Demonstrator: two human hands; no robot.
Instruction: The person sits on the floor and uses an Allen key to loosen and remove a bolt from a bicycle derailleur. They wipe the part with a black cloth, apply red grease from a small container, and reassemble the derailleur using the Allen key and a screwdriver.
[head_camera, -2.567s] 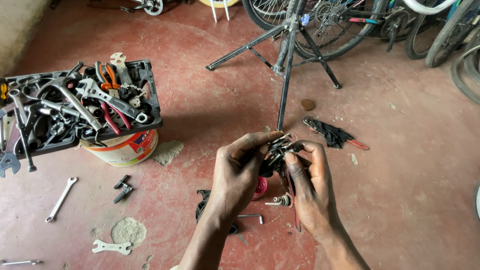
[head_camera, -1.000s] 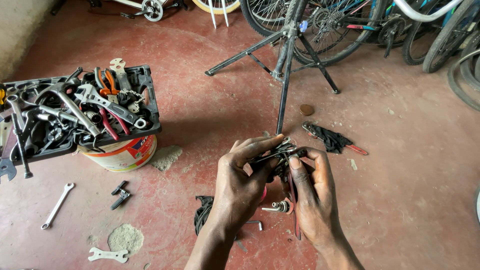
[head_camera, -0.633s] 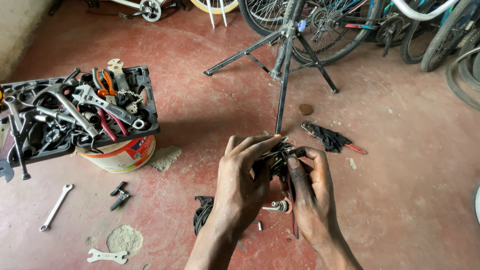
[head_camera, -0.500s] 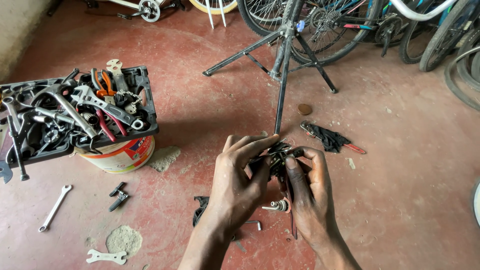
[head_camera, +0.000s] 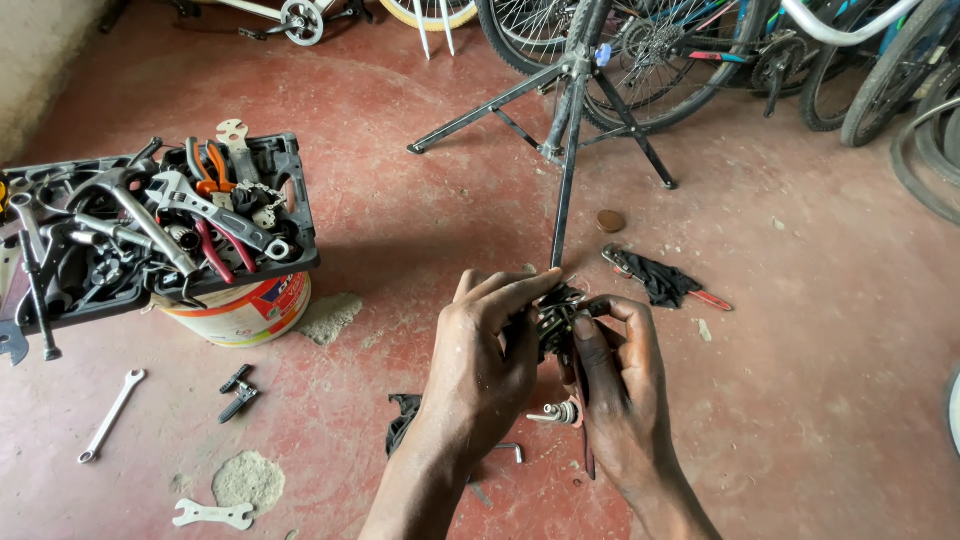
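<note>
Both hands clamp one small black bike mechanism (head_camera: 560, 322) above the red floor (head_camera: 800, 400), centre frame. Left hand (head_camera: 485, 365) fingers wrap its 9 o'clock side; right hand (head_camera: 615, 375) pinches its 3 o'clock side. Risk: greasy part slips, small silver fitting (head_camera: 560, 412) drops loose.

Soft, even daylight, faint shadows under the tool tray (head_camera: 290, 262), sharp focus, slight wide-angle bending at the edges.

bucket (head_camera: 240, 312) | under tool tray, left | round, white | orange-red printed label
</note>
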